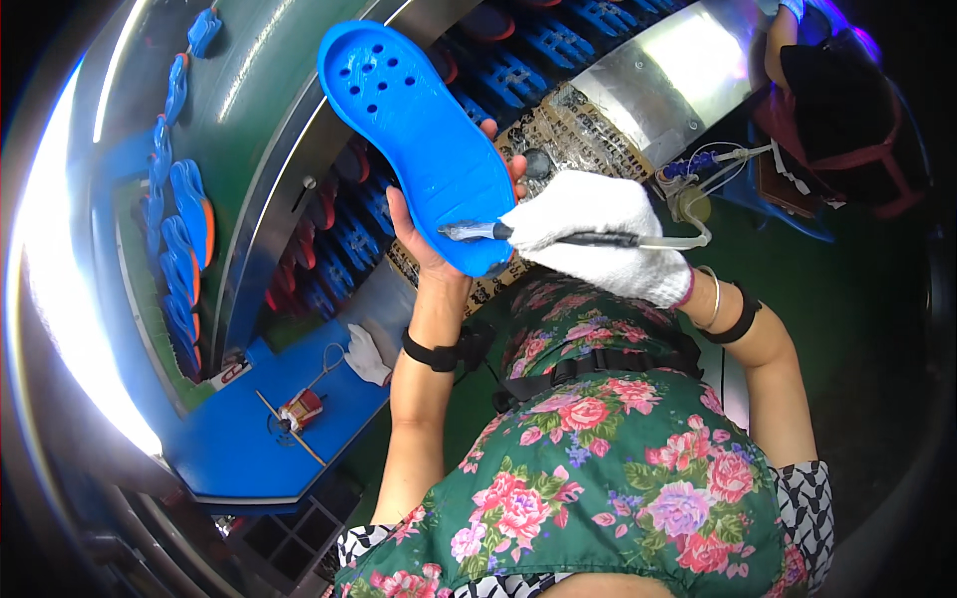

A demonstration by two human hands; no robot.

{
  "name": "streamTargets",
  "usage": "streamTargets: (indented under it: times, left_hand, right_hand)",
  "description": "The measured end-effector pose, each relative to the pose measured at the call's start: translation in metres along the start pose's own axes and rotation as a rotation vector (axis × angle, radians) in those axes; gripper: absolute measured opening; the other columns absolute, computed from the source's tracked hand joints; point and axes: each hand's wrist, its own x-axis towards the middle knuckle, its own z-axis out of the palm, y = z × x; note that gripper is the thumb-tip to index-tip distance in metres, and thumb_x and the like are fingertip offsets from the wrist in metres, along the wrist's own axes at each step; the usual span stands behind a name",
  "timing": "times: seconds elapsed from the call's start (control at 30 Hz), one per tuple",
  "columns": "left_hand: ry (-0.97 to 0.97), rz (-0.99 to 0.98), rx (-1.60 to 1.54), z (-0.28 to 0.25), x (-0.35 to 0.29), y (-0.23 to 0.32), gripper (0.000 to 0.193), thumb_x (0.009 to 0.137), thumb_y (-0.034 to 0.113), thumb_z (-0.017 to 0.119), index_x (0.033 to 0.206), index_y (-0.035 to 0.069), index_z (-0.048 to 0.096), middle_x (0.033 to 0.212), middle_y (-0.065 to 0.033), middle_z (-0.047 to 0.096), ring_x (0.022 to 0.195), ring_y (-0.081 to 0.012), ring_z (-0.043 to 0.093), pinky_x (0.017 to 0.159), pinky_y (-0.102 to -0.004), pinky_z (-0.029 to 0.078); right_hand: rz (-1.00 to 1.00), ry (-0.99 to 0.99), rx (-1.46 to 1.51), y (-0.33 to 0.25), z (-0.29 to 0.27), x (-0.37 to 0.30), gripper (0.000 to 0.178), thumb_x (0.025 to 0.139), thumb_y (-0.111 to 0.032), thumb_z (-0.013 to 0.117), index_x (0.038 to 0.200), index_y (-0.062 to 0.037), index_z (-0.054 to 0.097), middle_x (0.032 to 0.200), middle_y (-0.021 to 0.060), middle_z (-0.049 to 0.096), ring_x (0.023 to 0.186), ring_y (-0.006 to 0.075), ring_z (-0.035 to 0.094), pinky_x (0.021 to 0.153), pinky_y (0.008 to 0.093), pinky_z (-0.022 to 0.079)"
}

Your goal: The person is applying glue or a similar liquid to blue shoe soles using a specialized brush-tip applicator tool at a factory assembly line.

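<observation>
My bare left hand holds a blue shoe sole from beneath, thumb along its left edge and fingertips showing at the right edge. Several small round holes pierce the sole's wide far end, and its surface looks glossy in places. My right hand, in a white knitted glove, is closed round a slim dark brush pen. A pale flexible tube runs from the pen's back end. Its wet-looking bristle tip touches the near end of the sole.
Blue-and-orange soles stand along the green belt at left. Taped cardboard covers a ledge beyond my hands, beside a shiny metal plate. A blue table holds a red-labelled container and white cloth. Another person is at far right.
</observation>
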Motion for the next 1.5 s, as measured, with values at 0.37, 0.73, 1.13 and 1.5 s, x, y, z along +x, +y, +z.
streamTargets:
  times: [0.37, 0.73, 1.13, 1.5]
  left_hand:
    - [-0.083, -0.252, -0.018, -0.014, -0.009, 0.012, 0.111, 0.077, 0.069, 0.070, 0.155, 0.003, 0.028, 0.142, -0.0236, 0.047, 0.110, -0.0408, 0.058, 0.091, -0.0523, 0.054]
    - [-0.293, -0.405, 0.094, -0.009, 0.008, 0.022, 0.114, 0.075, 0.068, 0.071, 0.151, -0.007, 0.030, 0.131, -0.0277, 0.051, 0.104, -0.0384, 0.056, 0.084, -0.0472, 0.055]
    - [-0.288, -0.440, 0.049, -0.014, 0.019, 0.033, 0.105, 0.080, 0.058, 0.069, 0.154, -0.004, 0.029, 0.141, -0.0321, 0.048, 0.117, -0.0478, 0.060, 0.098, -0.0533, 0.055]
    - [-0.115, -0.385, -0.030, -0.005, 0.021, 0.029, 0.108, 0.079, 0.068, 0.066, 0.152, -0.004, 0.031, 0.143, -0.0261, 0.045, 0.104, -0.0403, 0.060, 0.089, -0.0492, 0.052]
  right_hand:
    - [-0.013, -0.039, 0.087, 0.002, 0.006, -0.009, 0.013, 0.081, -0.005, 0.080, 0.094, -0.0063, 0.077, 0.097, 0.0096, 0.076, 0.089, 0.0225, 0.073, 0.080, 0.0357, 0.058]
    - [-0.029, -0.219, 0.156, -0.018, 0.003, -0.016, 0.015, 0.078, -0.006, 0.079, 0.093, -0.0102, 0.078, 0.095, 0.0058, 0.076, 0.085, 0.0223, 0.072, 0.077, 0.0346, 0.058]
    - [-0.141, -0.261, 0.099, -0.016, 0.001, -0.017, 0.019, 0.079, -0.008, 0.080, 0.098, -0.0114, 0.079, 0.101, 0.0069, 0.077, 0.084, 0.0236, 0.070, 0.072, 0.0346, 0.057]
    - [0.039, 0.037, 0.042, 0.001, 0.015, -0.008, 0.013, 0.082, -0.004, 0.079, 0.095, -0.0057, 0.078, 0.096, 0.0091, 0.077, 0.088, 0.0190, 0.073, 0.080, 0.0320, 0.058]
